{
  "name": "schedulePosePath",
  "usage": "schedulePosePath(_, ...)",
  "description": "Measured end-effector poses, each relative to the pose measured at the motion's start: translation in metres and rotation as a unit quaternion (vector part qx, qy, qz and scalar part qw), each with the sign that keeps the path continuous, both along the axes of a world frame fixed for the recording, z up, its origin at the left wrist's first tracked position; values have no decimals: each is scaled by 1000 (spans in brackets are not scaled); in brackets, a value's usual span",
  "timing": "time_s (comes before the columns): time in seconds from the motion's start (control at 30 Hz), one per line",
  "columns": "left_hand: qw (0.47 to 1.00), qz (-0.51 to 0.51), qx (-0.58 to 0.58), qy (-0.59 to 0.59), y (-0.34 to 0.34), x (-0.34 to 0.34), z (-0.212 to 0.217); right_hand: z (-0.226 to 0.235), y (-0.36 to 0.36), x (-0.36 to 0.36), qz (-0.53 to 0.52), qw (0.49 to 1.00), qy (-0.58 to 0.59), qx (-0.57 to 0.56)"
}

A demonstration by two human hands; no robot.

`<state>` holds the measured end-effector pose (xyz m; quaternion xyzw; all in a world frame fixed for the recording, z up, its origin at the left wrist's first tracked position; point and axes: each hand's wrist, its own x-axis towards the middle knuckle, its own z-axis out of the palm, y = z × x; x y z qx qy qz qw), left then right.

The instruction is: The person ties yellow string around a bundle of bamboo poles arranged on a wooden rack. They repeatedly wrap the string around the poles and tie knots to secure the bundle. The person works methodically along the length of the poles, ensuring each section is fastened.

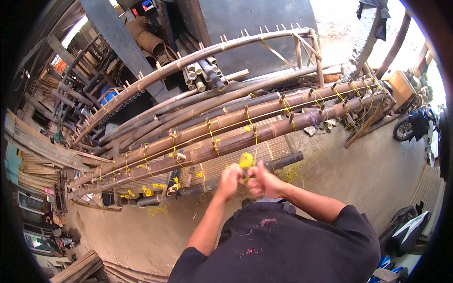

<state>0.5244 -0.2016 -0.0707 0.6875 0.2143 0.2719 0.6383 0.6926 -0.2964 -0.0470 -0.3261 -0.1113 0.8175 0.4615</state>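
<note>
In front of my chest, both hands are close together, slightly smeared by motion. My left hand [229, 183] is closed with its fingers curled, and my right hand [265, 182] is closed beside it. A bundle of yellow string [246, 161] sticks up between them, and both hands seem to grip its string; the exact hold is hidden. One strand rises from the hands towards the nearer bamboo pole [231, 141]. That pole and the farther bamboo pole [188, 134] run side by side, studded with short pegs and wound with yellow string.
Bamboo slats [278, 147] lie beneath the poles, with small yellow string bundles [147, 191] hanging at the left. Behind stands a curved pegged bamboo rail [222, 46], near stacked bamboo tubes [196, 74]. A motorbike wheel [404, 129] is at the right. Loose yellow string [293, 174] tangles near my right forearm.
</note>
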Motion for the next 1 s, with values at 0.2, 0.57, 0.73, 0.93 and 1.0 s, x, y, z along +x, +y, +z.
schedulePosePath(0.2, 982, 41, -162, 84, -13, 24, -8, 48, 1, 1, 67, 899, -359, 242)
schedulePosePath(0.57, 955, -21, -294, 5, 1, 20, -17, -1, -1, 12, -59, 977, -204, 7)
schedulePosePath(0.73, 982, 19, -109, 156, -36, 32, -62, 3, 12, 28, 91, 821, -538, 168)
schedulePosePath(0.93, 916, 182, 238, 267, -33, 27, -105, 0, 83, -5, 8, 512, -785, 350)
schedulePosePath(1.0, 902, 171, 247, 310, -38, 21, -98, -21, 137, -6, -25, 615, -719, 323)
